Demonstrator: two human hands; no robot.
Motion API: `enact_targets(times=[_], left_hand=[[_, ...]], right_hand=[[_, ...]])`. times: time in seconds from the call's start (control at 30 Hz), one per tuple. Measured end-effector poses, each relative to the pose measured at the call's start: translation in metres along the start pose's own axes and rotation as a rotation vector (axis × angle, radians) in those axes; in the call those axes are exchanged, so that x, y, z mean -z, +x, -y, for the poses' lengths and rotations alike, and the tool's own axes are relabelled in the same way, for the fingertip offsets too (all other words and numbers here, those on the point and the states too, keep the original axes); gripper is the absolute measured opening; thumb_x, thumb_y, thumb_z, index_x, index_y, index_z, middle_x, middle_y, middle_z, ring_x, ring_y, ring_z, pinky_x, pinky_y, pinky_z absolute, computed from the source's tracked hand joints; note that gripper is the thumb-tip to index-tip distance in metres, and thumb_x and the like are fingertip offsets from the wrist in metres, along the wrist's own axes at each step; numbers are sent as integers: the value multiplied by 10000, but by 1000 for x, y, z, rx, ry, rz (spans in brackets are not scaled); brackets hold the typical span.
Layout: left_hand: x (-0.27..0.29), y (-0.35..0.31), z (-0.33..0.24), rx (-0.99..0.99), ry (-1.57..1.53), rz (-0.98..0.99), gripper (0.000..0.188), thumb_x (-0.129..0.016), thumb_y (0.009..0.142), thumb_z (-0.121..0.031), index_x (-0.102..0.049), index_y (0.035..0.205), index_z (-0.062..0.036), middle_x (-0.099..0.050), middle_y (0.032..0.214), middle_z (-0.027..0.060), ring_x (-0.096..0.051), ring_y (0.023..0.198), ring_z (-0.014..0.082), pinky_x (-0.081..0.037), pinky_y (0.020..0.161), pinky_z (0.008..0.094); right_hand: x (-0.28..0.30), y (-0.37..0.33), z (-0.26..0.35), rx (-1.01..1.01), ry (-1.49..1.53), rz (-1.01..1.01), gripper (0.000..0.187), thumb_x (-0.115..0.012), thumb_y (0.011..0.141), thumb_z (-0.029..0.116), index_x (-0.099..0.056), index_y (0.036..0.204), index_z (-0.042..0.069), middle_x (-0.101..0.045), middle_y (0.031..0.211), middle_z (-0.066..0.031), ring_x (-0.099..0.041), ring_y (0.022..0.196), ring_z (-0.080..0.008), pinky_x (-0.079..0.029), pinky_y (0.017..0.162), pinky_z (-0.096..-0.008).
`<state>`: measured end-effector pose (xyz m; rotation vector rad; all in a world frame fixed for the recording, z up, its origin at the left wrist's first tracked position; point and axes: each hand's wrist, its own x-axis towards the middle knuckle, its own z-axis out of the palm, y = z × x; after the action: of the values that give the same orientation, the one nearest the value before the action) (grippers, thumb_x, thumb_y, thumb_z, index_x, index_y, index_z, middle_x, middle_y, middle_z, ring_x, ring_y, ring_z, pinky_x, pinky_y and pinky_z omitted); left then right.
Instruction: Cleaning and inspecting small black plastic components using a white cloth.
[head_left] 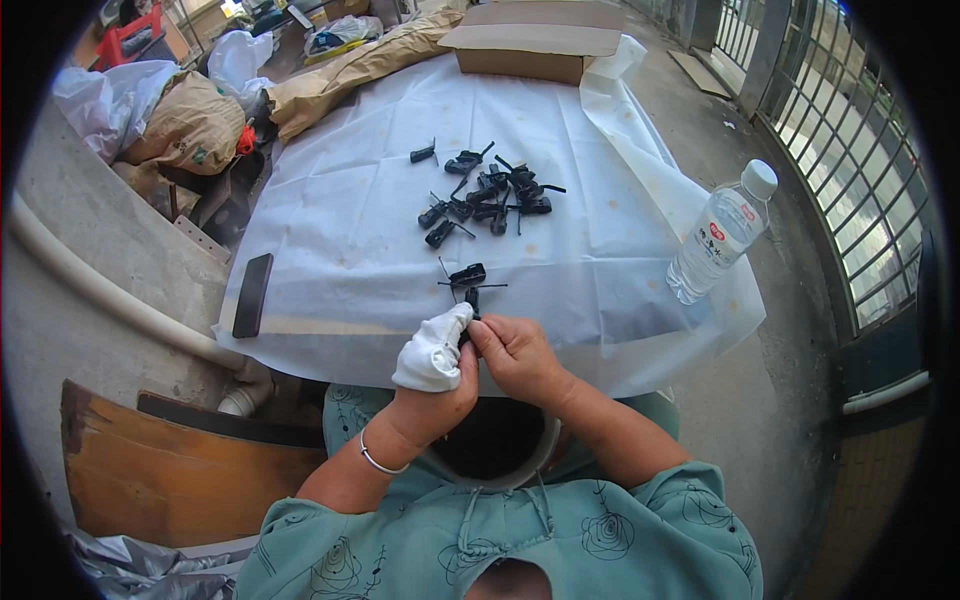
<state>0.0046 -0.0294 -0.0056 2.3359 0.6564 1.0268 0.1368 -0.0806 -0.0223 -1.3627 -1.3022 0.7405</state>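
My left hand and my right hand meet at the near edge of the covered table. Between their fingertips is a small black plastic part with a thin bar across its top; its lower end is hidden by my fingers. A white cloth or glove covers the fingers of my left hand. Just beyond my hands lies another black part with a thin stem. Farther back, a loose pile of several similar black parts rests on the white sheet.
A black phone lies at the table's left edge. At the right edge stands a water bottle. An open cardboard box and brown paper are at the back. A dark-mouthed bucket sits below my hands.
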Motion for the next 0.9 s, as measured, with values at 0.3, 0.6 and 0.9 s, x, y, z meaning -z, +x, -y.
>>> enact_targets(times=[0.3,0.6,0.9], left_hand=[[17,8,9,533,-850,64,283,-476,907,-60,-405,1181,-70,-513,878,7,-416,650,30,-365,548,165],[16,7,3,443,-672,324,334,-422,882,-51,-392,1215,-38,-484,830,3,-389,593,33,-359,537,181],[11,11,3,406,-590,266,230,-436,828,-15,-462,1056,-32,-477,837,35,-439,721,94,-401,654,235]], right_hand=[[28,6,-6,199,-276,141,103,-611,818,116,-609,806,14,-568,662,-115,-540,567,-219,-437,540,-298],[20,9,-7,338,-81,-23,99,-657,780,91,-594,788,15,-554,645,-86,-513,550,-174,-420,522,-286],[17,5,1,172,0,131,232,-504,888,158,-509,718,0,-508,631,-167,-476,536,-283,-396,534,-349]])
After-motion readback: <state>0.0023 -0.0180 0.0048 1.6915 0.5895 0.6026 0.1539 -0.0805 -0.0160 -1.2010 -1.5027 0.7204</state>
